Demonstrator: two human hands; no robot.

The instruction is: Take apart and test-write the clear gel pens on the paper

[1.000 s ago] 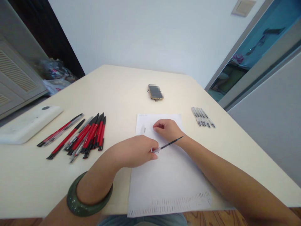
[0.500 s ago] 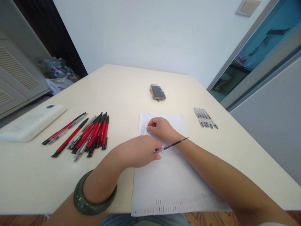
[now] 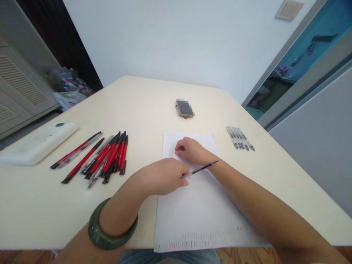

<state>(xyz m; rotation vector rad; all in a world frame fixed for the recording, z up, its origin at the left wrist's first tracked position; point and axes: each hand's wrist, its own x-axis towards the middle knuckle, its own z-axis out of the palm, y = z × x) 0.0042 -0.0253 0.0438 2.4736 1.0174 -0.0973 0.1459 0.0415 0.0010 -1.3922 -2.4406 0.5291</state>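
On my feed, the left hand (image 3: 167, 176) pinches a pen refill (image 3: 202, 169) mid-frame by its end, presumably to leave its tip free; whether the right hand (image 3: 191, 150), curled over the paper (image 3: 198, 207), grips anything, I can't tell.

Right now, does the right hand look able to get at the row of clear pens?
Probably yes: I see nothing standing between the right hand and the clear pens, just off the paper. Whether it already holds something, I can't tell.
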